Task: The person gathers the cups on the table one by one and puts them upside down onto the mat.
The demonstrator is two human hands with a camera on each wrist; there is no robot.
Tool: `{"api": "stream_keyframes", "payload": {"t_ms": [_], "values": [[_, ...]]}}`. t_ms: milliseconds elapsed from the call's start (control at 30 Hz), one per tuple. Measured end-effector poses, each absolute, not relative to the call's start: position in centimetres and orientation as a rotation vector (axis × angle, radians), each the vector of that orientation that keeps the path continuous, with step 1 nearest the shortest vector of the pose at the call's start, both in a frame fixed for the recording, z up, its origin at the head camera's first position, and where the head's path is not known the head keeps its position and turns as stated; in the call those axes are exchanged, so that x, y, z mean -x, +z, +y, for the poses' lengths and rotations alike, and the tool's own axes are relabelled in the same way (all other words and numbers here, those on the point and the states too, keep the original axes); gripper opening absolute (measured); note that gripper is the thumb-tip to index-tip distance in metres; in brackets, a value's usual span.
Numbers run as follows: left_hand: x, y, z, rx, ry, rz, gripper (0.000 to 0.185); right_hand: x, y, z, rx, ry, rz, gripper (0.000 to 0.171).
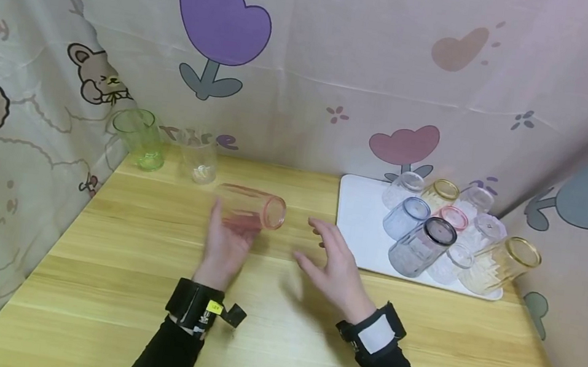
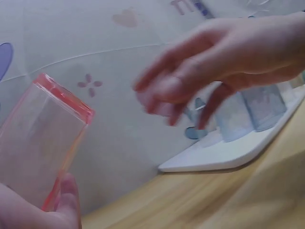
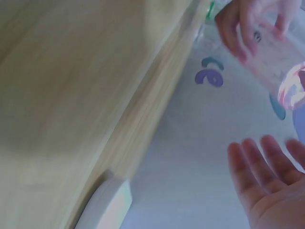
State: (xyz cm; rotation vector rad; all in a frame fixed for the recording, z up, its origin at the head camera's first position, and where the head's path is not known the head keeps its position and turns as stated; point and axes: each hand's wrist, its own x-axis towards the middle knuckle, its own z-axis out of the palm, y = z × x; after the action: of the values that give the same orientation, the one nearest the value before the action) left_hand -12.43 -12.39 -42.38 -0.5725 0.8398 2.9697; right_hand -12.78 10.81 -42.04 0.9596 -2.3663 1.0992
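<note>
My left hand [image 1: 226, 252] grips a pink-tinted drinking glass [image 1: 243, 205] that lies sideways above the table, its thick pink end toward the right. In the left wrist view that pink end of the glass [image 2: 62, 98] tilts upward, with a thumb along its side. Apart from it, between glass and tray, my right hand [image 1: 335, 272] hovers with fingers spread and nothing in them. Those fingers also show in the right wrist view, where the right hand [image 3: 274, 191] faces the glass [image 3: 267, 62].
A white tray [image 1: 356, 216] at the back right bears several glasses, among them a dark grey one [image 1: 419, 252], a blue one [image 1: 405, 220] and an amber one [image 1: 500, 266]. Near the back left edge stand a green glass [image 1: 145, 145] and a clear glass [image 1: 202, 162]. A printed curtain hangs behind.
</note>
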Motion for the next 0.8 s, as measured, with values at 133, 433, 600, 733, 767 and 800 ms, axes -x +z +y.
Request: {"api": "stream_keyframes", "payload": {"t_ms": [133,433,600,733,767,800], "values": [[12.4,-42.6,-11.0,0.529,2.941,0.869,0.079,12.6,-42.0,9.9,-1.006,1.125,-2.268,0.093],[11.9,-43.2,-8.4,0.430,2.846,0.937,0.079,12.4,-42.2,8.9,-1.023,1.108,-2.160,0.103],[11.4,-43.2,-7.2,0.386,2.763,1.073,0.078,12.3,-42.3,8.8,-1.020,1.109,-2.147,0.100],[11.2,-43.3,-6.5,0.385,2.717,1.089,0.082,12.3,-42.3,8.9,-1.001,1.117,-2.154,0.095],[11.2,-43.4,-6.4,0.383,2.714,1.092,0.082,12.3,-42.3,8.9,-0.997,1.117,-2.158,0.093],[11.1,-43.4,-6.3,0.379,2.708,1.096,0.083,12.4,-42.3,8.9,-0.998,1.117,-2.161,0.091]]}}
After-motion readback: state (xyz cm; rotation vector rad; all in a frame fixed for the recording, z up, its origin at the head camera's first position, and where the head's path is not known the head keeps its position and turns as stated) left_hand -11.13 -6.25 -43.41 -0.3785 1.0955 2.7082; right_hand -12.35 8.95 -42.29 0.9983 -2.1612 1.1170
